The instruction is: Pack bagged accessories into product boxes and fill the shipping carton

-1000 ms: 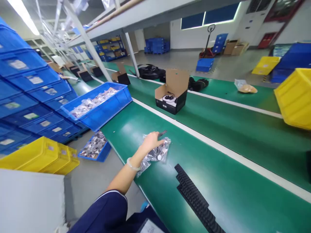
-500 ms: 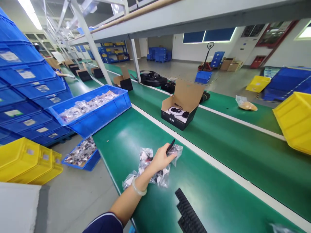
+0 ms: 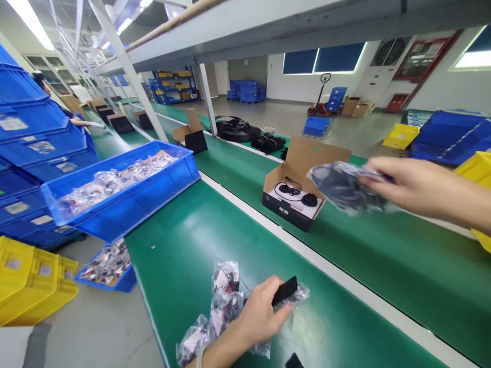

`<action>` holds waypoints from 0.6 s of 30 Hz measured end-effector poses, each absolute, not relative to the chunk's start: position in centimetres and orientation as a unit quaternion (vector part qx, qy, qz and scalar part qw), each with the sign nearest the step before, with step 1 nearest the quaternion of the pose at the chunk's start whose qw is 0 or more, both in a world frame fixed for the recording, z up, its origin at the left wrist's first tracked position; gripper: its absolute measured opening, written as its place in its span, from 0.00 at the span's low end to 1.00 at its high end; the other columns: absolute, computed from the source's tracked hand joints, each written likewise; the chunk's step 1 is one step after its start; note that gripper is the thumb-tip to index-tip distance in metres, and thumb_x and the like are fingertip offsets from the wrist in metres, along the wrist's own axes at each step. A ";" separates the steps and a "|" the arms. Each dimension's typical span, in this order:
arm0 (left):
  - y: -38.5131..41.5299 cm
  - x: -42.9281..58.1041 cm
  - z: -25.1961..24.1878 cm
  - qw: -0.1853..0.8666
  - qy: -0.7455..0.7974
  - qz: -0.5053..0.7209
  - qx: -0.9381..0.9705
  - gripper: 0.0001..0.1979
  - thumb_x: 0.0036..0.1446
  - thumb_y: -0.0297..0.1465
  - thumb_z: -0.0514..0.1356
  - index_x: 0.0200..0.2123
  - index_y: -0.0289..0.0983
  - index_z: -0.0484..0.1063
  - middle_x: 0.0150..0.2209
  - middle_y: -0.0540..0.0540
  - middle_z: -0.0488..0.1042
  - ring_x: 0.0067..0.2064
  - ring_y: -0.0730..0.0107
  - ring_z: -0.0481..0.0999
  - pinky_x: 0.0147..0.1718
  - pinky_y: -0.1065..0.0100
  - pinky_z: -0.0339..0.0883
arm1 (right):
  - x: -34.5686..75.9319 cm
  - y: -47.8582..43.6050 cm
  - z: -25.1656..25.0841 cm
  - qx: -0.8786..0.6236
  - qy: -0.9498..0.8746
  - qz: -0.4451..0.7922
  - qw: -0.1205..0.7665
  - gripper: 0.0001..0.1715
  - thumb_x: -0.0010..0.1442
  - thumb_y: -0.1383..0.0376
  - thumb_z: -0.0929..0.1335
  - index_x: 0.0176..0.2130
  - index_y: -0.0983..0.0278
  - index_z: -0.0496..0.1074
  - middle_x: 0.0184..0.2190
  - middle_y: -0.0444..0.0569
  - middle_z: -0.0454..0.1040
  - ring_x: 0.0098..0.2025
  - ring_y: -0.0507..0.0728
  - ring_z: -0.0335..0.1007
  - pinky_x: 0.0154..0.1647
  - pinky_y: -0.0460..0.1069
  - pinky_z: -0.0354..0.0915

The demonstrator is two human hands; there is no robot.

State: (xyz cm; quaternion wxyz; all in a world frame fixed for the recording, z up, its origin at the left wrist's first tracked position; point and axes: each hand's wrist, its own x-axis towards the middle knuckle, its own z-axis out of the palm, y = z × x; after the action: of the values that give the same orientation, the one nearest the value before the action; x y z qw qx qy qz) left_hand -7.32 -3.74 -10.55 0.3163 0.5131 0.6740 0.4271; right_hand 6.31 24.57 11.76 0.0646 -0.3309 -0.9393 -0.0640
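The left hand (image 3: 261, 314) lies low on the green worktop (image 3: 180, 255), fingers curled around a small flat black piece (image 3: 284, 290) and pressing on a cluster of clear plastic bags (image 3: 224, 296) that hold small dark and white parts. The right hand (image 3: 418, 189) is raised above the belt, closed on a blurred clear bag of dark parts (image 3: 345, 186), which hangs in the air just beside the raised flap of an open cardboard box (image 3: 295, 194). Inside that box a coiled black cable and a round black part rest on a white insert.

To do this step well, the raised bag is best gripped near its top so the contents settle downward, and lowered flat into the free part of the box without dragging the cable out of its coil. The left hand would do best pinning only one bag at a time, since the slippery film lets the bags slide over each other.

Further out, a blue bin (image 3: 123, 191) filled with more bagged parts overhangs the worktop edge, stacked blue crates (image 3: 34, 138) carry white labels, and yellow bins (image 3: 30, 276) sit on the floor. None of the labels is legible, nor is the small print on the black front of the box; no brand can be made out.
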 end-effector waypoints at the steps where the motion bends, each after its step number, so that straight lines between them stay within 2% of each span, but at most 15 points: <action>1: -3.8 -7.4 -10.7 0.318 0.675 0.424 0.514 0.07 0.55 0.33 0.58 0.36 0.39 0.63 0.34 0.47 0.68 0.35 0.63 0.68 0.34 0.65 0.57 | 3.5 25.1 12.3 -0.323 -0.940 -0.102 0.025 0.13 0.69 0.60 0.64 0.40 0.66 0.71 0.36 0.47 0.74 0.36 0.53 0.70 0.35 0.47 0.58; 3: -3.8 -7.4 -11.1 0.325 0.678 0.414 0.513 0.07 0.55 0.33 0.58 0.36 0.40 0.62 0.34 0.46 0.68 0.35 0.64 0.68 0.34 0.65 0.57 | -1.4 26.1 12.4 -0.296 -0.944 -0.126 -0.069 0.17 0.71 0.63 0.59 0.47 0.69 0.71 0.45 0.51 0.73 0.48 0.57 0.70 0.42 0.50 0.58; 5: -3.8 -7.4 -11.4 0.337 0.682 0.404 0.507 0.07 0.53 0.32 0.59 0.35 0.40 0.62 0.34 0.47 0.68 0.35 0.64 0.67 0.33 0.65 0.56 | -4.8 27.0 11.3 -0.279 -0.943 -0.114 -0.140 0.19 0.70 0.67 0.57 0.52 0.71 0.71 0.49 0.54 0.73 0.54 0.61 0.68 0.47 0.53 0.59; 9: -3.8 -7.4 -11.6 0.376 0.702 0.382 0.469 0.09 0.50 0.28 0.61 0.33 0.40 0.62 0.33 0.49 0.67 0.34 0.68 0.67 0.33 0.67 0.54 | -8.0 28.7 6.8 -0.278 -0.928 -0.067 -0.240 0.23 0.59 0.75 0.66 0.53 0.64 0.75 0.50 0.57 0.75 0.51 0.67 0.72 0.46 0.56 0.66; 13: -4.0 -7.6 -11.5 0.389 0.696 0.389 0.462 0.10 0.46 0.23 0.60 0.33 0.39 0.63 0.32 0.52 0.65 0.33 0.71 0.65 0.31 0.69 0.51 | -8.4 30.1 2.5 -0.275 -0.919 -0.027 -0.282 0.26 0.54 0.77 0.67 0.51 0.62 0.77 0.51 0.56 0.75 0.49 0.68 0.74 0.43 0.57 0.69; 18: -4.4 -7.9 -11.8 0.404 0.686 0.392 0.460 0.09 0.49 0.24 0.61 0.35 0.39 0.67 0.33 0.51 0.67 0.34 0.71 0.66 0.32 0.70 0.54 | -6.8 32.2 -0.1 -0.304 -0.917 -0.011 -0.257 0.24 0.60 0.72 0.64 0.55 0.62 0.73 0.53 0.59 0.73 0.51 0.69 0.71 0.44 0.57 0.67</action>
State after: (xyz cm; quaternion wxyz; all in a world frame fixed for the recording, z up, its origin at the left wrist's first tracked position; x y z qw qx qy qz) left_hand -7.95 -4.42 -11.79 0.4044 0.4603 0.6862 0.3920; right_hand -6.79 32.17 -0.07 -0.2571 -0.3039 -0.9173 -0.0114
